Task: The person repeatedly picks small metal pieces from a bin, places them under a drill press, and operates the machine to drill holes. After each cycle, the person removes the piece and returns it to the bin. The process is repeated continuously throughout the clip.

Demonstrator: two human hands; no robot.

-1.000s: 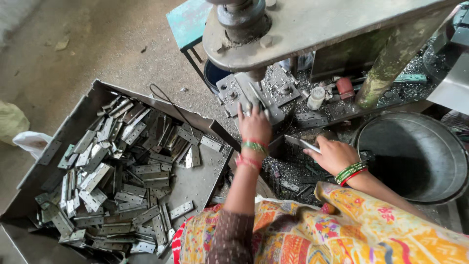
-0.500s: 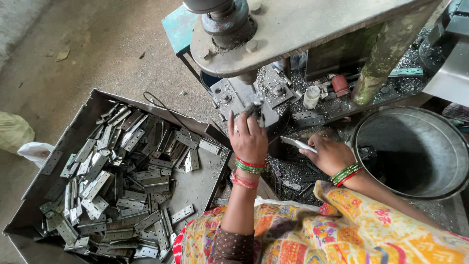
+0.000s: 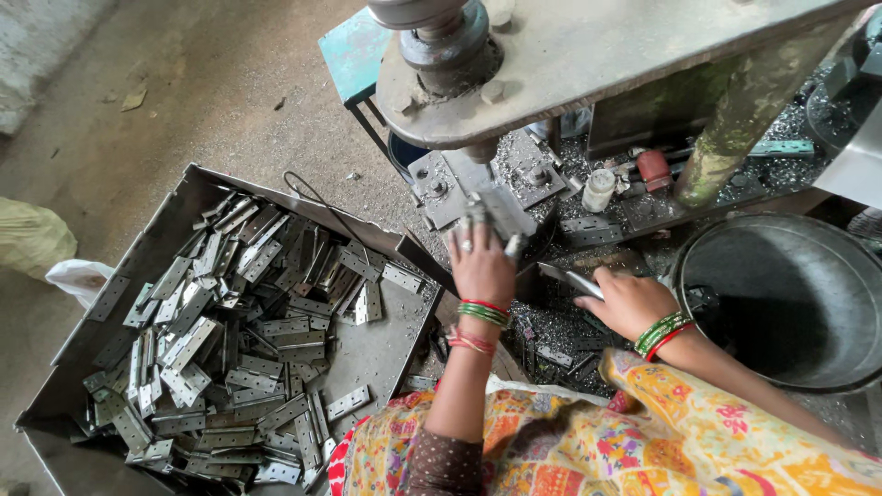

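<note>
I see the left hand [image 3: 480,266] at the press die [image 3: 478,188], fingers [image 3: 470,220] closed on a metal piece there (partly hidden). Right of the die, the right hand [image 3: 629,303] grips a flat hinge plate [image 3: 568,277]; the hinge tray [image 3: 386,354] sits left.

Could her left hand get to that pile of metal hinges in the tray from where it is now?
Probably yes. The left hand is up at the press block, and the open tray of hinges lies just to its left with nothing covering it. Only the tray's low wall stands between them.
</note>
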